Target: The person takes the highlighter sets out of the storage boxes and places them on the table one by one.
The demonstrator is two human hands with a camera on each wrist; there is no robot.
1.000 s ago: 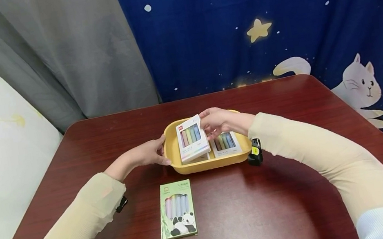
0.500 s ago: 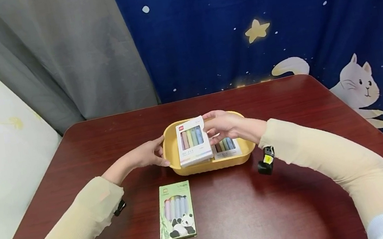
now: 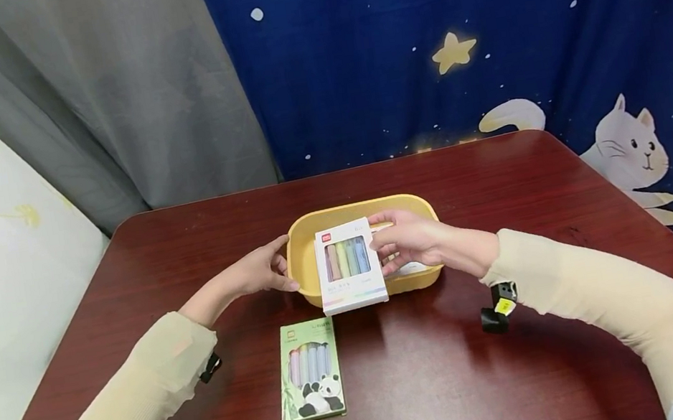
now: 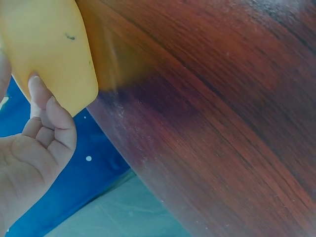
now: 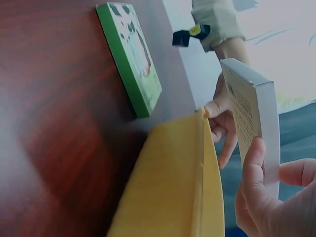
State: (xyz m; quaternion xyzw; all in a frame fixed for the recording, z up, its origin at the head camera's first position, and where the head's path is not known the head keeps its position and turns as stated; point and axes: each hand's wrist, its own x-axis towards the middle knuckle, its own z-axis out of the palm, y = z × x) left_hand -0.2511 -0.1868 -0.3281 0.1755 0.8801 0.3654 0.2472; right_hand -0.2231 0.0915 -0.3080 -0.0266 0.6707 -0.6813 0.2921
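Lying nearest on the dark red table (image 3: 441, 383), a green panda box (image 3: 309, 369). Beyond it, held just above the near rim of the yellow tray (image 3: 359, 208): a white box of pastel pens (image 3: 349, 265), pinched at its right edge by the right hand (image 3: 414, 241). Left hand (image 3: 254, 271) with fingers curled against the tray's left wall, steadying it. Best kept level and lifted clear of the rim, tray held firm, then brought toward the green box.
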